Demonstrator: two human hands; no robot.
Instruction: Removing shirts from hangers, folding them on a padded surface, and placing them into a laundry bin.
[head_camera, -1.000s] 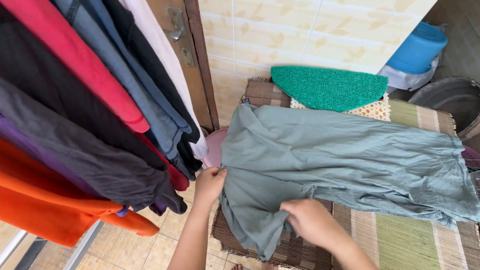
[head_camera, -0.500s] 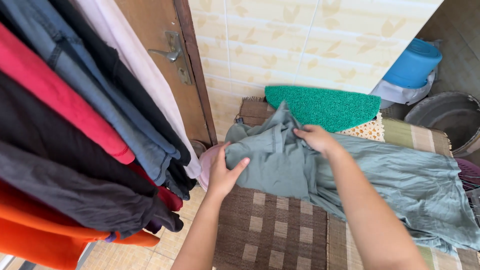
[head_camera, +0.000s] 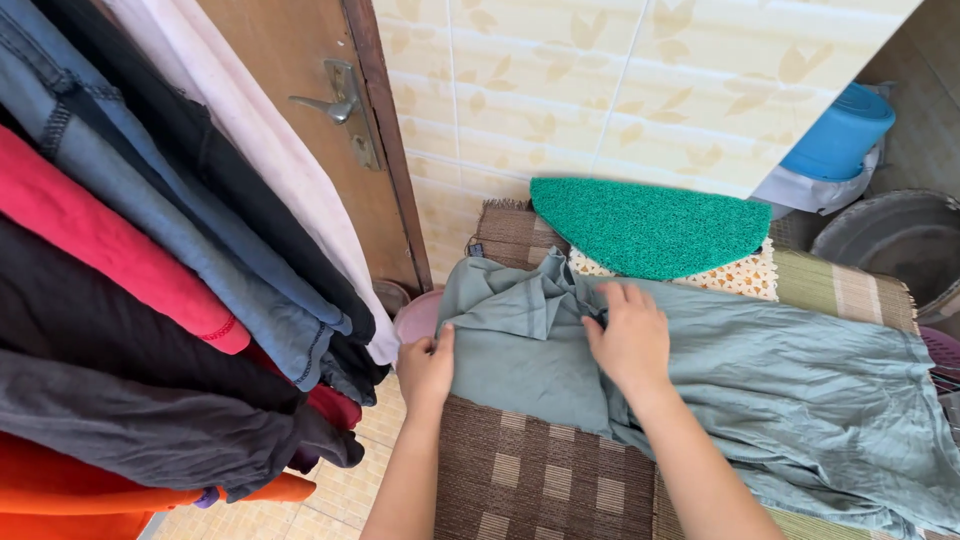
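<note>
Hands (head_camera: 630, 340) pressing grey-green garment (head_camera: 800, 390), woven mat (head_camera: 540, 480)

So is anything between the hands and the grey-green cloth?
No, nothing visible. The left hand grips the cloth at its left edge, and the right hand presses flat on its folded part, atop the woven mat.

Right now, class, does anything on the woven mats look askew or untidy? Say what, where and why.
The grey-green garment lies crumpled, its left end bunched into folds between the left hand and the right hand. The green half-round mat sits crooked, overlapping the cream lace mat. Nothing looks spilled or torn.
</note>
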